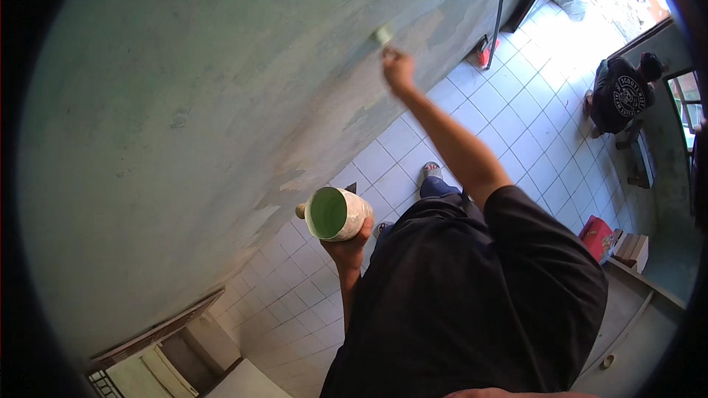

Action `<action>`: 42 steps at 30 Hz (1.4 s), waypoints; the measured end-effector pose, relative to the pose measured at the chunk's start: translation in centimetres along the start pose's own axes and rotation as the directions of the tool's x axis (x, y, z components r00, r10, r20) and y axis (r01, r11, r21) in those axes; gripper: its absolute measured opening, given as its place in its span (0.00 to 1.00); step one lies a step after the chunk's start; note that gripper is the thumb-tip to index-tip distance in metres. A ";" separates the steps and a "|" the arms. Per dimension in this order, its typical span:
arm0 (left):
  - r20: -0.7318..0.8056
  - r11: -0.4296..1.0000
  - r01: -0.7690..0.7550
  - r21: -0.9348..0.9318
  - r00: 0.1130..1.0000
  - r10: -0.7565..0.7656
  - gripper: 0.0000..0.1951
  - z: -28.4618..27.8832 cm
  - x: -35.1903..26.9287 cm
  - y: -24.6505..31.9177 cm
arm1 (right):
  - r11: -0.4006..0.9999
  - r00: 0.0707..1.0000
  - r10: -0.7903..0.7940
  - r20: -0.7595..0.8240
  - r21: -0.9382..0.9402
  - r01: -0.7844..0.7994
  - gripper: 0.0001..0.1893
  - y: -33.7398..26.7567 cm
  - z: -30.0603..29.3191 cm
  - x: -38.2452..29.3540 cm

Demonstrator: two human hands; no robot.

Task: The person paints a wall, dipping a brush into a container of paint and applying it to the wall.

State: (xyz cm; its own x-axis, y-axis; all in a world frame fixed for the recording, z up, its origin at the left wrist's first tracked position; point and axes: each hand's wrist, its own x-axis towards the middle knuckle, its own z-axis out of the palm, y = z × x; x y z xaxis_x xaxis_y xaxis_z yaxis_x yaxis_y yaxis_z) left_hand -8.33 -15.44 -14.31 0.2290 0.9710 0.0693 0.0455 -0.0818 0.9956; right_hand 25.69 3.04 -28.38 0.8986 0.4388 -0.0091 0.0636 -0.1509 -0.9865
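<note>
My right hand reaches up to the wall and is closed around the handle of a paintbrush, which looks blurred. The pale bristle end lies at the patchy green and grey wall. Lower down, my left hand grips a paint-smeared white container from beneath and the side. Its open mouth is tilted towards me and shows a green inside. A rounded knob-like thing sticks out past the container's far side, and a dark pointed piece shows behind it; what they are I cannot tell.
White floor tiles run along the wall's foot. A dark pole leans on the wall near a red item and a doorway. Another person is at the far right by a window, near a bench. Cabinet furniture stands lower right.
</note>
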 end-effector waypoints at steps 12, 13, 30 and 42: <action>0.003 0.999 0.003 0.041 1.000 -0.004 0.37 -4.1 -3.9 3.9 | 0.961 0.906 0.249 0.342 0.030 -0.275 0.12 -3.3 -6.5 -0.8; -0.005 0.999 -0.022 0.030 1.000 0.022 0.37 -4.2 -4.0 3.7 | 0.961 0.947 0.239 0.214 0.085 -0.262 0.11 -2.7 -7.5 1.6; 0.053 0.999 -0.047 0.021 0.998 0.046 0.40 -5.4 -4.2 1.1 | 0.962 0.563 0.175 0.808 -0.019 -0.272 0.18 -7.8 -6.5 -16.5; 0.120 0.865 -0.363 0.347 0.932 0.342 0.38 -5.6 -3.8 1.4 | 0.735 0.168 -0.089 0.982 -0.050 0.676 0.12 -31.3 -20.9 -18.1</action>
State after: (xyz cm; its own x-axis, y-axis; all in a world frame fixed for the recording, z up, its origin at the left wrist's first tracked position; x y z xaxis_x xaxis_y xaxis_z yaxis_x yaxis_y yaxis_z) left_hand -14.56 -18.02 -12.85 0.3458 0.8497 0.3979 0.2936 -0.5008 0.8142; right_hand 16.55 -18.68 6.13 -0.2808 0.9569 -0.0747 0.6758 0.1419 -0.7233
